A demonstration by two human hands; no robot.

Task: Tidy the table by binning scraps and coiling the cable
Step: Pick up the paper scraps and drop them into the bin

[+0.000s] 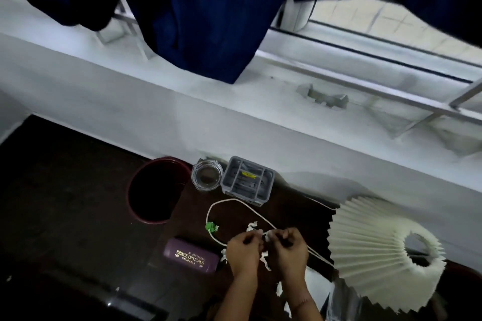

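**Pinching cable [230, 199] in both hands**

Holds the white cable near the front of the worktop [287, 212], left hand [243, 250] and right hand [289, 247] side by side, knuckles almost touching. Left grip clamped on one side of a loop, right grip clamped on the other, fingers of both curled in tight. Leads out from the left hand to the left, bends up past a green scrap [211, 227], arcs just below a grey organiser [247, 181] and slants down to the right hand. Goes on from the right hand as two strands toward a pleated lampshade [378, 250] at the right.

Green scrap on the cable or just beside it; cannot tell which. White scraps [251, 227] scattered close round the hands: one just above the knuckles, one beside the left hand, more between and below the wrists.

At the worktop's left edge, a dark red bin [156, 190], mouth up, inside too dark to read. Just right of it, against the wall, a glass ashtray [208, 174], then the organiser close beside. Left of the left hand, a purple case [191, 255] with gold lettering, lying flat.

Behind, a white sill [260, 101]; over it, a dark blue curtain [208, 21].
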